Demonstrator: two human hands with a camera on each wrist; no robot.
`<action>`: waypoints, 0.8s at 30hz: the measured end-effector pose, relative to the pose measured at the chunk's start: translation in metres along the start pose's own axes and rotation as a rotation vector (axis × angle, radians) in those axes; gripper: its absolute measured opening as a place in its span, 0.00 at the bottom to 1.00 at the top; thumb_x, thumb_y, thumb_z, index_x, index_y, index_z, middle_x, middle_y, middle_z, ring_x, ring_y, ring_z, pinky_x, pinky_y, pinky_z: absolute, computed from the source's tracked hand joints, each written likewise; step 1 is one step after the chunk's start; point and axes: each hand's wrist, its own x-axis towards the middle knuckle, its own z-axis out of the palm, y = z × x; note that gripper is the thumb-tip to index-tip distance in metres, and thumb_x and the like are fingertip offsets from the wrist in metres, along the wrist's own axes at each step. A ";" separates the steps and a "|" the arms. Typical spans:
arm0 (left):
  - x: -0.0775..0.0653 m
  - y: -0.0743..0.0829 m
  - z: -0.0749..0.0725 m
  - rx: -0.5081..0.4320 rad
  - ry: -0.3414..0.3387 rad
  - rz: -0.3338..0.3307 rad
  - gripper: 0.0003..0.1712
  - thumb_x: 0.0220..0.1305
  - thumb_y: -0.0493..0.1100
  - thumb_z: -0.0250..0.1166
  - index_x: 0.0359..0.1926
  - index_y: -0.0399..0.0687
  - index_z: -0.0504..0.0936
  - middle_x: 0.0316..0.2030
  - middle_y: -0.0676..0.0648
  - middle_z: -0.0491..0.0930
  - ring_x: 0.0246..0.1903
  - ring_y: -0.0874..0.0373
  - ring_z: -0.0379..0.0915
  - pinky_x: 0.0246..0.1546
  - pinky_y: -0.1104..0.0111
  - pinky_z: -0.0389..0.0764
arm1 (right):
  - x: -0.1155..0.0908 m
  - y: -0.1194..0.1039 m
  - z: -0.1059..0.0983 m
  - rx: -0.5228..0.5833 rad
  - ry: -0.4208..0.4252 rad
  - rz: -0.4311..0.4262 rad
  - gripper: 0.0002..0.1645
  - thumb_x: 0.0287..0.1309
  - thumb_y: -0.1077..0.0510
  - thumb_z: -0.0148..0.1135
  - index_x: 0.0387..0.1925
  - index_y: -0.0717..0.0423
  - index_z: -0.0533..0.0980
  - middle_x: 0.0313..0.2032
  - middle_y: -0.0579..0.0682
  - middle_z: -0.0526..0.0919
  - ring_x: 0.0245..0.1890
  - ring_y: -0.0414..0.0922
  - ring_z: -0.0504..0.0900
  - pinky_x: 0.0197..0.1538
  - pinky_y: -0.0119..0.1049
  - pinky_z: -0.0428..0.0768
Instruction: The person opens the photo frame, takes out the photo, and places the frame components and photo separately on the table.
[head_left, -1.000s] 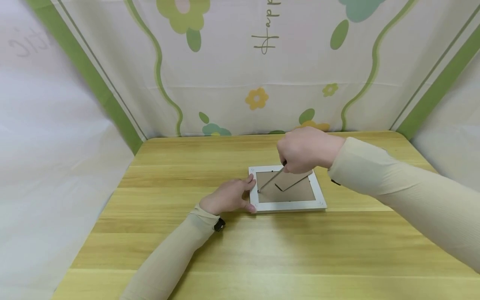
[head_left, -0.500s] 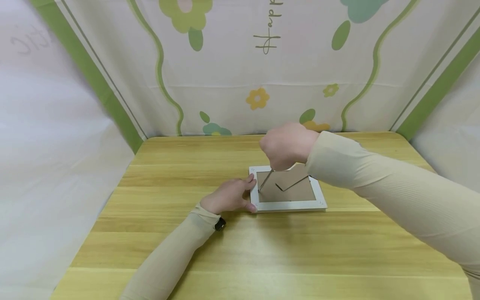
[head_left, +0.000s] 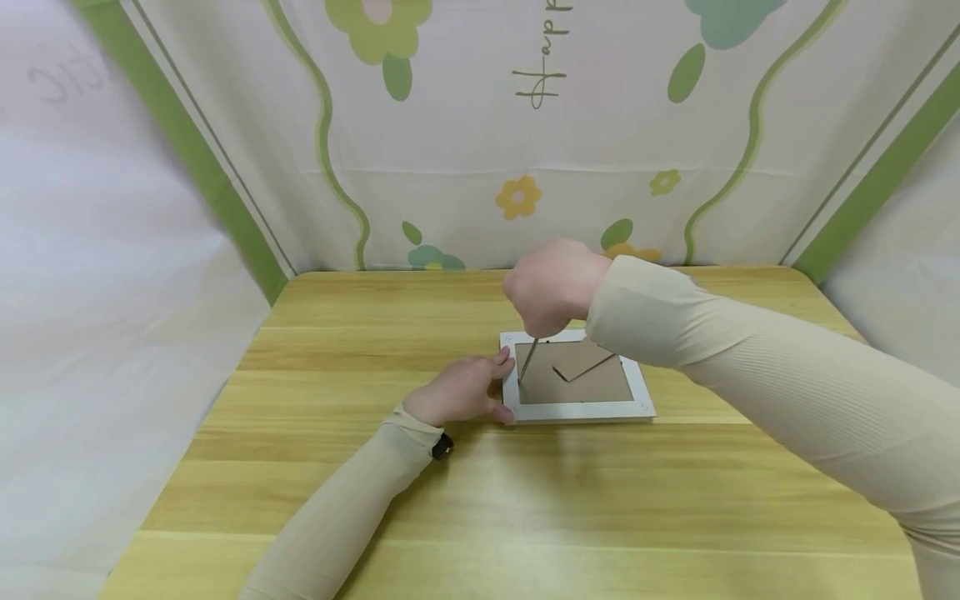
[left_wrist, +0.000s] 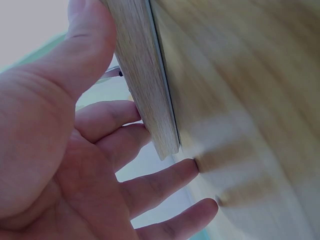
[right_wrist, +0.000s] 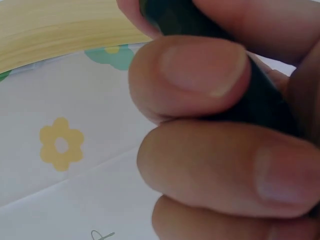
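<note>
A picture frame (head_left: 585, 410) lies face down on the table, its white back edges round a brown backing board (head_left: 551, 393) with an easel leg (head_left: 587, 358). My left hand (head_left: 461, 390) holds the frame's left side, thumb near the front corner. In the left wrist view, thumb and two fingers touch the frame's wooden edge (left_wrist: 142, 75); the other two reach down to the table. My right hand (head_left: 557, 287) grips a screwdriver from above, its dark handle (right_wrist: 267, 100) filling the curled fingers. The thin metal shaft (head_left: 528, 360) slants down to the backing's left edge, beside the white border.
The wooden table (head_left: 360, 500) stretches out all round the frame. A white curtain (head_left: 450, 125) with flowers and green bands hangs along its far edge and sides. My right forearm (head_left: 765, 375) crosses above the table's right half.
My right hand has moved left and slightly up, turning the screwdriver shaft steeper while its tip stays at the backing's left edge. My left hand keeps its place on the frame.
</note>
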 end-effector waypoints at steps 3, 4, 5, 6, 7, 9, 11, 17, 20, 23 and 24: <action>0.001 0.000 0.000 -0.008 -0.004 -0.005 0.55 0.51 0.58 0.75 0.73 0.37 0.61 0.72 0.39 0.59 0.63 0.47 0.68 0.62 0.61 0.70 | 0.000 -0.002 -0.003 -0.007 -0.015 0.006 0.10 0.52 0.64 0.52 0.21 0.48 0.69 0.17 0.42 0.61 0.18 0.39 0.57 0.20 0.33 0.57; 0.001 0.000 0.000 -0.012 -0.008 -0.011 0.56 0.51 0.58 0.75 0.73 0.37 0.61 0.72 0.40 0.58 0.64 0.47 0.68 0.62 0.61 0.70 | 0.000 -0.003 -0.003 -0.011 -0.018 0.007 0.10 0.53 0.64 0.52 0.21 0.47 0.68 0.17 0.42 0.60 0.18 0.39 0.56 0.20 0.33 0.57; 0.001 0.000 0.000 -0.017 -0.009 -0.014 0.56 0.51 0.57 0.75 0.73 0.37 0.61 0.72 0.40 0.59 0.64 0.47 0.68 0.62 0.61 0.70 | 0.001 -0.004 -0.004 -0.017 -0.022 0.005 0.10 0.53 0.64 0.52 0.21 0.47 0.68 0.17 0.42 0.60 0.17 0.39 0.56 0.20 0.33 0.56; 0.001 0.000 0.000 -0.023 -0.009 -0.017 0.56 0.51 0.57 0.75 0.73 0.37 0.60 0.72 0.40 0.59 0.63 0.48 0.68 0.62 0.61 0.70 | 0.001 -0.005 -0.005 -0.023 -0.024 0.004 0.10 0.52 0.64 0.52 0.20 0.47 0.67 0.17 0.42 0.59 0.17 0.39 0.55 0.20 0.33 0.56; 0.001 0.000 0.000 -0.029 -0.008 -0.018 0.56 0.51 0.57 0.76 0.73 0.36 0.60 0.72 0.40 0.59 0.63 0.48 0.69 0.62 0.61 0.70 | 0.001 -0.007 -0.006 -0.030 -0.028 0.003 0.10 0.53 0.64 0.52 0.20 0.47 0.67 0.17 0.42 0.59 0.17 0.39 0.55 0.20 0.33 0.56; 0.001 0.000 0.000 -0.034 -0.005 -0.019 0.56 0.51 0.57 0.76 0.73 0.36 0.60 0.71 0.40 0.60 0.62 0.49 0.70 0.62 0.61 0.70 | 0.001 -0.009 -0.007 -0.037 -0.026 0.001 0.11 0.53 0.63 0.52 0.20 0.47 0.66 0.16 0.41 0.58 0.17 0.39 0.55 0.20 0.33 0.56; 0.001 0.000 0.000 -0.035 -0.001 -0.017 0.56 0.51 0.56 0.76 0.73 0.36 0.60 0.71 0.40 0.61 0.61 0.49 0.71 0.61 0.61 0.71 | 0.001 -0.011 -0.007 -0.044 -0.022 -0.001 0.10 0.54 0.63 0.52 0.21 0.47 0.68 0.16 0.41 0.58 0.18 0.39 0.55 0.20 0.33 0.57; 0.000 0.000 0.000 -0.042 0.013 -0.006 0.55 0.51 0.56 0.76 0.73 0.36 0.62 0.71 0.40 0.62 0.57 0.50 0.74 0.59 0.61 0.73 | 0.002 -0.016 -0.010 -0.068 -0.024 0.002 0.06 0.57 0.61 0.53 0.26 0.48 0.73 0.18 0.41 0.60 0.19 0.39 0.58 0.21 0.33 0.58; 0.000 0.000 0.000 -0.039 0.021 -0.001 0.54 0.51 0.55 0.77 0.72 0.36 0.63 0.70 0.39 0.63 0.56 0.50 0.75 0.58 0.61 0.74 | 0.002 -0.017 -0.011 -0.079 -0.029 0.003 0.06 0.57 0.61 0.53 0.28 0.48 0.74 0.18 0.41 0.61 0.19 0.39 0.59 0.21 0.32 0.59; 0.000 0.000 0.001 -0.037 0.022 -0.001 0.53 0.50 0.55 0.77 0.72 0.37 0.65 0.70 0.39 0.63 0.54 0.50 0.76 0.57 0.62 0.74 | 0.003 -0.017 -0.011 -0.086 -0.027 0.002 0.06 0.57 0.61 0.54 0.27 0.48 0.74 0.18 0.41 0.62 0.19 0.39 0.59 0.21 0.33 0.60; 0.000 0.000 0.001 -0.037 0.022 -0.003 0.53 0.51 0.55 0.77 0.71 0.37 0.65 0.70 0.39 0.63 0.54 0.51 0.76 0.57 0.62 0.74 | 0.002 -0.017 -0.010 -0.087 -0.025 -0.002 0.06 0.57 0.60 0.54 0.27 0.48 0.74 0.18 0.41 0.62 0.19 0.39 0.60 0.21 0.33 0.60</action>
